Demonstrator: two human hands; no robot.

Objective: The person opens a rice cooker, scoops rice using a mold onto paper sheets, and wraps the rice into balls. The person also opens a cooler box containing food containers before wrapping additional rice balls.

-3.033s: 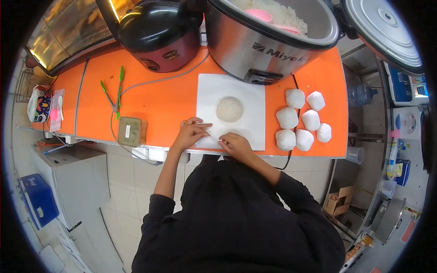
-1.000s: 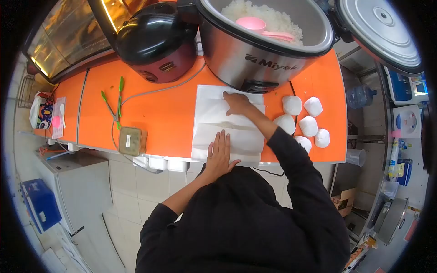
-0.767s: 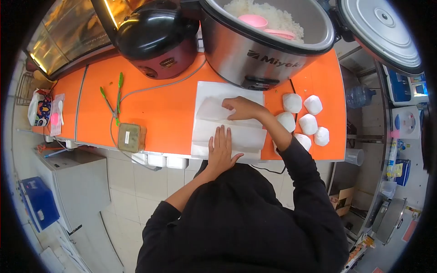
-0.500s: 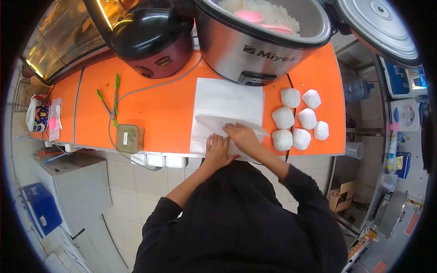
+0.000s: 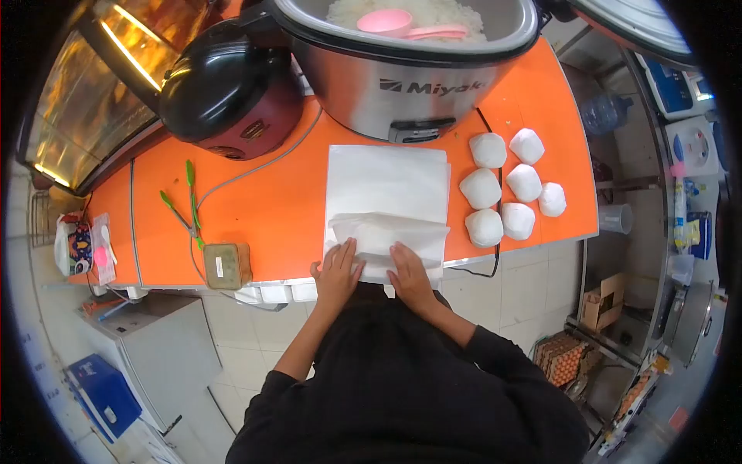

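Observation:
A stack of white paper sheets point(image 5: 388, 178) lies at the table's front edge. The top sheet is folded over point(image 5: 394, 230) in its lower half, and the rice mound seen earlier is hidden under it. My left hand point(image 5: 338, 272) rests on the left of the folded paper, fingers apart and pointing forward. On the right part of the fold lies my right hand point(image 5: 410, 274), its fingers spread and slightly bent. To the right sit several white paper-wrapped bundles point(image 5: 481, 189). Behind the paper stands a large open rice cooker point(image 5: 410, 85) with rice and a pink scoop point(image 5: 385, 22).
A smaller dark red cooker point(image 5: 232, 100) stands at the back left, beside a lit glass case point(image 5: 85, 100). Green-tipped tongs point(image 5: 190, 213) and a lidded container point(image 5: 227, 266) are on the orange table point(image 5: 267, 209). Cables run across it. A shelf stands right of the table.
The top sheet has been folded toward me over the rice mound. My right hand has come back from the far part of the paper to beside my left hand. The camera view has shifted.

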